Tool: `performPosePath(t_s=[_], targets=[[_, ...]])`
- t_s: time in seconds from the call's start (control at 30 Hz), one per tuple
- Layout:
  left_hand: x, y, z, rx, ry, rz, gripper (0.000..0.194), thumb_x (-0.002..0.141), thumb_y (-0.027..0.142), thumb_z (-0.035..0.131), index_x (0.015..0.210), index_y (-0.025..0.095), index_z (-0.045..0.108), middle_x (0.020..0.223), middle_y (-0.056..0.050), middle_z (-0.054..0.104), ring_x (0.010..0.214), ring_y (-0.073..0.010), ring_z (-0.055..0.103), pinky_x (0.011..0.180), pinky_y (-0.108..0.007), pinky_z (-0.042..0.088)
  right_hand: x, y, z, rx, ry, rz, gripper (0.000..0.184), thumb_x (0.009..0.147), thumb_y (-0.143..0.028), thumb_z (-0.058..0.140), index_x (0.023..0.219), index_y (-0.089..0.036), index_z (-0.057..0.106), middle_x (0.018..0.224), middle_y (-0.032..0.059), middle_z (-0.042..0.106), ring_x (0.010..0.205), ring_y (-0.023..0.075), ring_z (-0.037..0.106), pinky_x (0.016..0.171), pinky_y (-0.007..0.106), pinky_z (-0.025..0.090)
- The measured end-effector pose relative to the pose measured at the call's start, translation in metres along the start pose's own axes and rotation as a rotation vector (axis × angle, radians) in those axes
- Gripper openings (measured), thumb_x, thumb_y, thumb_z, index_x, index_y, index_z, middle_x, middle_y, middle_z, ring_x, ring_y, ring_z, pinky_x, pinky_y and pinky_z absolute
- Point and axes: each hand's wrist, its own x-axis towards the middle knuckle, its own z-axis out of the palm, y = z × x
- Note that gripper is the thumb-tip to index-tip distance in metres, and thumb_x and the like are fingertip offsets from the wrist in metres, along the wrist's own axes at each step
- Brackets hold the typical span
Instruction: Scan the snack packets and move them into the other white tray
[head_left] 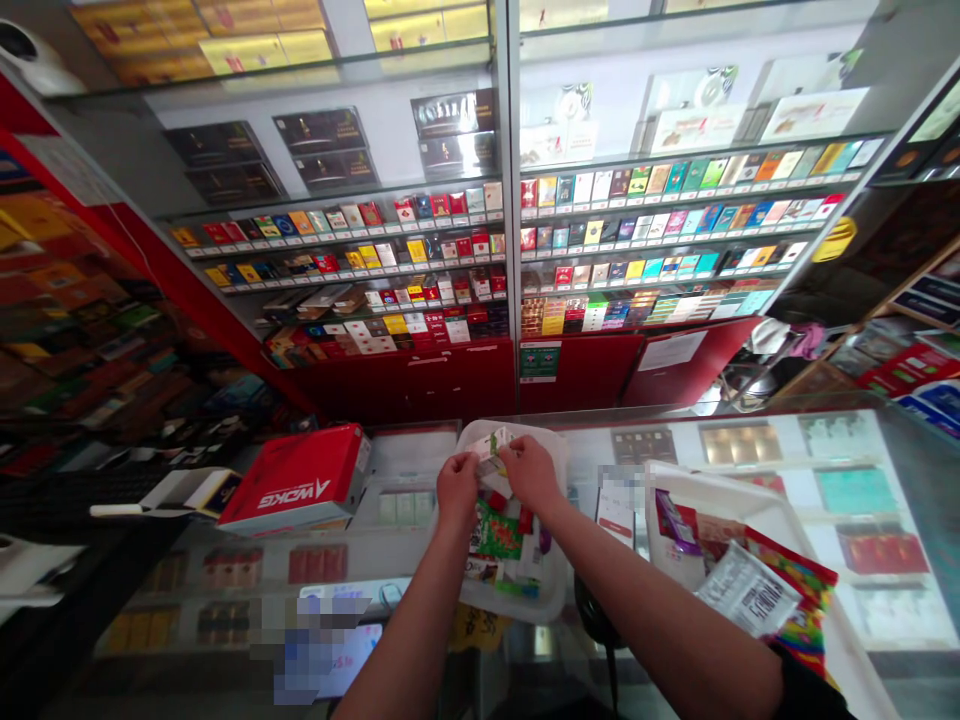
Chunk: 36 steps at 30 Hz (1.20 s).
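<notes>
Between both hands, over the far end of a white plastic tub [556, 590], is a small white box with green print [491, 448]. My left hand [456, 485] pinches its left side with thumb and finger. On its right edge, my right hand [531, 470] is closed in the same way. Below the hands, the tub holds a green snack packet [499, 533] and other small wrapped items, partly covered by my forearms. What the box contains cannot be seen.
A red box [292, 478] lies on the glass counter at left. To the right, a white tray [814, 510] bears snack bags, including a silver packet [750, 590]. A phone [616, 507] lies between tub and tray. Beyond the counter stand shelves of small packs [442, 325].
</notes>
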Motion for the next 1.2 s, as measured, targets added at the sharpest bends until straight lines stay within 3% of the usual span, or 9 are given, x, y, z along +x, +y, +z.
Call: performPosePath(t_s=[0.1, 0.23, 0.47, 0.7, 0.83, 1.0, 1.1, 1.2], targets=[[-0.014, 0.007, 0.003, -0.111, -0.017, -0.085, 0.033, 0.069, 0.036, 0.078, 0.094, 0.017, 0.067, 0.090, -0.005, 0.071, 0.075, -0.0158, 0.066, 0.064, -0.026, 0.050, 0.002, 0.002, -0.013, 0.151, 0.025, -0.004, 0.018, 0.087, -0.032, 0.058, 0.089, -0.018, 0.068, 0.092, 0.0086, 0.075, 0.088, 0.0227, 0.068, 0.084, 0.033, 0.049], [-0.034, 0.017, 0.010, -0.281, -0.139, -0.147, 0.039, 0.069, 0.028, 0.081, 0.104, 0.017, 0.068, 0.097, -0.009, 0.074, 0.080, -0.0175, 0.070, 0.071, -0.029, 0.054, -0.001, 0.008, -0.029, 0.420, 0.023, 0.031, 0.028, 0.081, -0.035, 0.065, 0.102, -0.018, 0.070, 0.098, 0.0076, 0.076, 0.086, 0.0205, 0.070, 0.078, 0.031, 0.053], [-0.062, 0.023, 0.031, -0.326, -0.303, -0.125, 0.044, 0.071, 0.028, 0.082, 0.112, 0.016, 0.072, 0.108, -0.013, 0.076, 0.088, -0.0206, 0.071, 0.081, -0.034, 0.056, -0.025, 0.016, -0.074, 0.610, -0.218, -0.055, 0.040, 0.088, -0.044, 0.057, 0.117, -0.020, 0.072, 0.100, 0.0041, 0.076, 0.085, 0.0202, 0.070, 0.072, 0.030, 0.055], [-0.087, 0.024, 0.052, -0.135, -0.453, 0.033, 0.045, 0.077, 0.033, 0.076, 0.120, 0.020, 0.073, 0.125, -0.011, 0.072, 0.111, -0.0251, 0.067, 0.099, -0.039, 0.050, -0.040, 0.034, -0.116, 0.347, -0.167, -0.209, 0.030, 0.084, -0.030, 0.064, 0.112, -0.024, 0.074, 0.109, 0.0042, 0.076, 0.096, 0.0218, 0.071, 0.092, 0.036, 0.054], [-0.103, 0.032, 0.061, -0.061, -0.580, 0.118, 0.044, 0.079, 0.029, 0.075, 0.122, 0.022, 0.072, 0.123, -0.010, 0.072, 0.111, -0.0264, 0.068, 0.101, -0.039, 0.048, -0.052, 0.038, -0.126, 0.327, -0.131, -0.198, 0.045, 0.086, -0.028, 0.064, 0.131, -0.028, 0.064, 0.121, 0.0028, 0.073, 0.096, 0.0201, 0.072, 0.091, 0.034, 0.055], [-0.124, 0.043, 0.071, -0.073, -0.713, 0.052, 0.050, 0.073, 0.014, 0.074, 0.121, 0.023, 0.070, 0.116, -0.008, 0.075, 0.107, -0.0267, 0.070, 0.097, -0.037, 0.052, -0.065, 0.040, -0.135, 0.204, -0.055, -0.164, 0.064, 0.084, -0.022, 0.062, 0.147, -0.031, 0.052, 0.136, 0.0026, 0.066, 0.107, 0.0229, 0.070, 0.096, 0.035, 0.053], [-0.129, 0.044, 0.074, -0.070, -0.794, 0.053, 0.054, 0.070, 0.009, 0.073, 0.122, 0.022, 0.069, 0.117, -0.008, 0.074, 0.107, -0.0257, 0.069, 0.098, -0.038, 0.051, -0.067, 0.049, -0.138, 0.159, -0.025, -0.159, 0.064, 0.085, -0.021, 0.061, 0.148, -0.031, 0.052, 0.135, 0.0025, 0.066, 0.113, 0.0241, 0.067, 0.100, 0.038, 0.051], [-0.129, 0.041, 0.074, -0.086, -0.837, 0.048, 0.043, 0.073, 0.015, 0.074, 0.115, 0.018, 0.072, 0.116, -0.011, 0.074, 0.109, -0.0264, 0.068, 0.101, -0.039, 0.050, -0.067, 0.060, -0.139, 0.125, 0.031, -0.218, 0.055, 0.089, -0.024, 0.060, 0.143, -0.027, 0.058, 0.135, 0.0056, 0.066, 0.119, 0.0243, 0.063, 0.106, 0.039, 0.048]])
